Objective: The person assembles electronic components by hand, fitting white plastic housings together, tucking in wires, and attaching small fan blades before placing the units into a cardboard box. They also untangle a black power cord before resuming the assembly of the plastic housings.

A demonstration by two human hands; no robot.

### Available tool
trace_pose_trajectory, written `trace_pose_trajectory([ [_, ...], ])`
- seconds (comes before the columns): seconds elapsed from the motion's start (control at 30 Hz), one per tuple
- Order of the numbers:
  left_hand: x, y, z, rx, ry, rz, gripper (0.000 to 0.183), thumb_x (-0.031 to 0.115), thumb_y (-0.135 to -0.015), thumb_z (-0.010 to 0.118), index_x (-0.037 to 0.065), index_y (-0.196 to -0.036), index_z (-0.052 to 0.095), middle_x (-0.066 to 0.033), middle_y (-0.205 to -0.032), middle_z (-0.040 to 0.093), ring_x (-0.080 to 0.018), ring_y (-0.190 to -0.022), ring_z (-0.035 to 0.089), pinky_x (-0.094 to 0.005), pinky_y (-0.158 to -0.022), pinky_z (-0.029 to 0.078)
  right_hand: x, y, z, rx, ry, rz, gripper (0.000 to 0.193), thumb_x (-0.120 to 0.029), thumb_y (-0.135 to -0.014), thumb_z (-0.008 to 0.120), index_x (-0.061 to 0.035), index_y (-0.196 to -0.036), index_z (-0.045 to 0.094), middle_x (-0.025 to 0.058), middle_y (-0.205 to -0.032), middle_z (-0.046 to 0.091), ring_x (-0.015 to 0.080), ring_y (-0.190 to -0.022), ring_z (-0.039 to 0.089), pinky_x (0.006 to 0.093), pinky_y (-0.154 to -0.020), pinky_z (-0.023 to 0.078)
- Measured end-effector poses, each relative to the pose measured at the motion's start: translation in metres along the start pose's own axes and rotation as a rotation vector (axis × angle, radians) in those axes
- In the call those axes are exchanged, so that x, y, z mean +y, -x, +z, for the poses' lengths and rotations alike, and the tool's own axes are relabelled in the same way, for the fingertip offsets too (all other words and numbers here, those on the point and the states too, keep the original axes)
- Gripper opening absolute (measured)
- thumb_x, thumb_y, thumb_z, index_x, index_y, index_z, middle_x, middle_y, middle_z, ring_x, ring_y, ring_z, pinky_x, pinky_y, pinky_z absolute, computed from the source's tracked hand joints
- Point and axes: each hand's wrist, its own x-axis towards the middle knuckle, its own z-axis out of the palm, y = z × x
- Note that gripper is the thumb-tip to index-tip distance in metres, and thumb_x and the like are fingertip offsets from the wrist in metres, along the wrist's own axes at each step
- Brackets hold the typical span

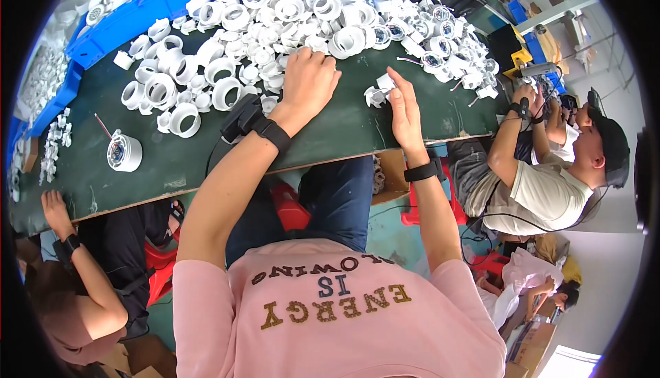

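Pink short-sleeved shirt (357, 330) fills the bottom of the head view, worn by the person whose two bare forearms reach forward over a dark green counter (344, 123). Blue jeans (337, 199) and part of a red stool (289, 206) show below the counter's edge. The left hand (309, 82), with a black wristband (271, 134) and a boxy black device (242, 118) at its wrist, is at the near edge of a wide heap of white plastic parts (265, 55), mostly rings and short collars. Its fingers are bent, back of the hand upward; whether they grip anything cannot be told. The right hand (404, 106), also banded in black, has its fingers nearly straight and its palm turned inward. Just beside its palm side is a small white piece (377, 94); whether it is pinched or only touched cannot be told. Beyond the right hand lies another white heap (440, 44), with clear round faces and thin wires. Apart on the left, a white cup-shaped part (128, 158) sits with a thin wire sticking up. Blue bins (141, 17) line the far side. At far left, a neighbour's hand (55, 209) rests on the counter edge; at right, a person in a black cap (612, 141) sits working.
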Motion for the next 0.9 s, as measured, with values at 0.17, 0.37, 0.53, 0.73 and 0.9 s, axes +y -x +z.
trace_pose_trajectory([
  [0.17,0.018,-0.003,-0.014,-0.121,0.274,-0.263,0.016,0.021,-0.078,0.068,0.006,-0.081,0.063,-0.0086,-0.073,0.062,-0.0299,-0.074,0.055,-0.0414,-0.071,0.043,0.002,0.0,0.002,-0.017,0.068,-0.059,0.039,-0.022,-0.099,0.044,0.0,-0.131,0.049,0.0175,-0.119,0.05,0.0286,-0.11,0.049,0.0339,-0.097,0.037],
  [0.37,0.007,0.009,-0.004,-0.021,0.248,-0.073,0.022,0.017,-0.074,0.072,0.007,-0.091,0.062,-0.0099,-0.077,0.061,-0.029,-0.079,0.056,-0.0412,-0.069,0.043,0.009,0.003,0.009,-0.026,0.303,-0.119,0.04,-0.022,-0.099,0.044,0.0005,-0.131,0.048,0.0194,-0.12,0.049,0.0313,-0.107,0.048,0.0367,-0.097,0.037],
  [0.53,0.018,0.027,-0.03,0.142,0.341,-0.083,0.025,0.008,-0.074,0.07,0.006,-0.097,0.061,-0.0088,-0.093,0.058,-0.0298,-0.086,0.051,-0.0401,-0.075,0.042,0.005,0.003,0.003,-0.027,0.142,-0.031,0.044,-0.029,-0.101,0.038,-0.0012,-0.134,0.046,0.0161,-0.125,0.048,0.0253,-0.112,0.048,0.033,-0.097,0.036],
  [0.73,0.03,0.044,-0.05,0.099,0.445,-0.106,0.027,0.007,-0.073,0.068,0.007,-0.098,0.058,-0.0074,-0.093,0.056,-0.0289,-0.089,0.05,-0.0404,-0.074,0.039,-0.001,0.003,0.004,-0.006,0.104,0.053,0.046,-0.03,-0.101,0.037,-0.0006,-0.136,0.044,0.0152,-0.125,0.047,0.0248,-0.112,0.048,0.0324,-0.098,0.036],
  [0.9,0.034,0.054,-0.058,0.091,0.481,-0.119,0.026,0.007,-0.074,0.068,0.007,-0.098,0.058,-0.0071,-0.094,0.057,-0.0284,-0.089,0.05,-0.04,-0.075,0.038,0.006,0.001,0.009,-0.042,0.263,-0.059,0.044,-0.026,-0.101,0.037,0.0,-0.136,0.042,0.0178,-0.124,0.046,0.0282,-0.112,0.047,0.0339,-0.098,0.035],
])
